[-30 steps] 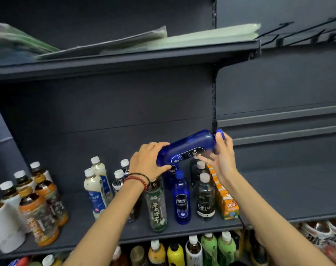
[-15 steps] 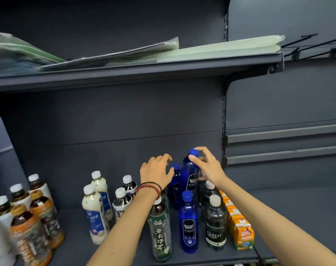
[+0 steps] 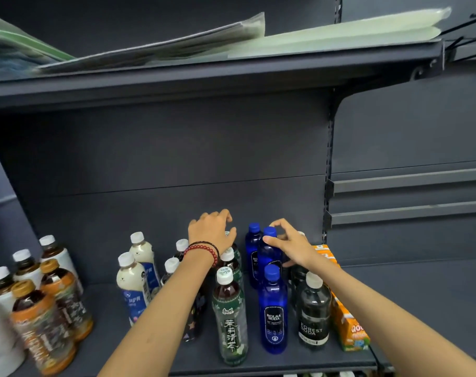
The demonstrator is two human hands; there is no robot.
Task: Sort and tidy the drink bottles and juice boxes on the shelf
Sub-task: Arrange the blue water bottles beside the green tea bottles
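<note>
Grips the middle blue bottle (image 3: pixel 269 254) at cap and neck with the right hand (image 3: pixel 291 246), thumb on the shoulder, forefinger hooked over the top. Has it upright on the shelf (image 3: pixel 394 295), second in a single file of three blue ones, with the tea bottles (image 3: pixel 230 319) just to the left, the black bottles (image 3: pixel 314 314) just to the right, and the juice boxes (image 3: pixel 351 322) beyond those. Hangs the left hand (image 3: pixel 212 232) over the rearmost of the tea bottles, fingers curled downward; gripping the cap beneath or merely hovering, cannot tell.

Looks sealed and probably full, so likely weighty for so slim a shape. Seems stiff, smooth plastic: slick rather than fragile, unlikely to dent under a firm squeeze. Best taken at the neck just under the cap for a short slide or a turn of the label, and round the labelled waist for a proper lift. Calls for care among the neighbours: tall, narrow, packed close, liable to topple one into the next if knocked. Worth setting down square on the base before letting go.
</note>
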